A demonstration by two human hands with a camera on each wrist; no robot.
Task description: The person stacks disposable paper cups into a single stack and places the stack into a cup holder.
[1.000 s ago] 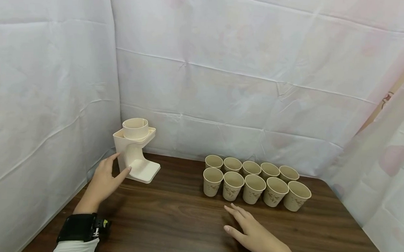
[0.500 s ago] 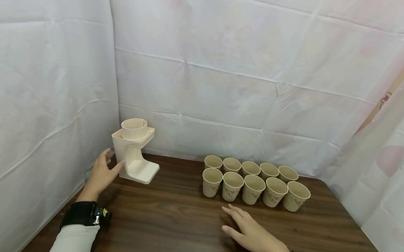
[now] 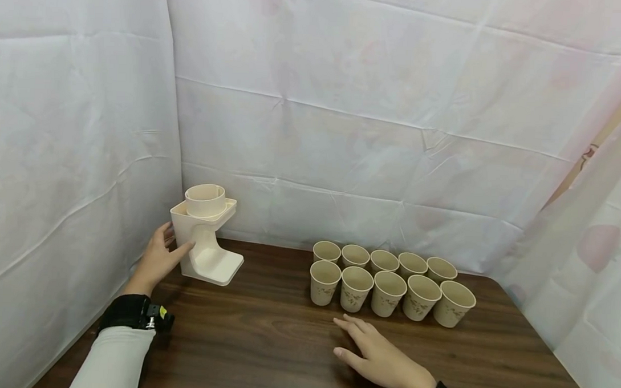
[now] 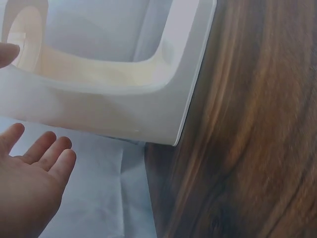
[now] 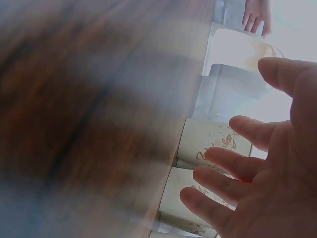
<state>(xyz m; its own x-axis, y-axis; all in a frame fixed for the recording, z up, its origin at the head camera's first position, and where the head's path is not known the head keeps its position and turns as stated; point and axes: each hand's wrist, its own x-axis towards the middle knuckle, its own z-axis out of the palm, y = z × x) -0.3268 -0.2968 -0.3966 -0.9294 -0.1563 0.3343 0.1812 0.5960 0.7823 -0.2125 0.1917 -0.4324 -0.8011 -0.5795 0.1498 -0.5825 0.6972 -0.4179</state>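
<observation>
A cream C-shaped stand (image 3: pixel 217 264) with a flat foot stands at the far left of the table. A round open ring (image 3: pixel 205 204) sits in its top tray. My left hand (image 3: pixel 156 261) is beside the stand's upright, thumb in front and fingers reaching behind. In the left wrist view, the spread fingertips (image 4: pixel 63 166) show a gap from the stand's wall. My right hand (image 3: pixel 379 355) hovers palm down, fingers spread, holding nothing. Just beyond it, several beige paper cups (image 3: pixel 355 287) with a leaf print stand upright in two rows.
The dark wood table (image 3: pixel 264 352) carries everything. White cloth (image 3: pixel 302 136) hangs behind it, and another cloth (image 3: pixel 76 151) runs along the left edge, close to my left hand. A patterned curtain (image 3: pixel 600 272) hangs on the right.
My left hand has moved forward along the stand's side, its fingers now further behind the upright. My right hand has drifted slightly left. The cups and stand have kept their places.
</observation>
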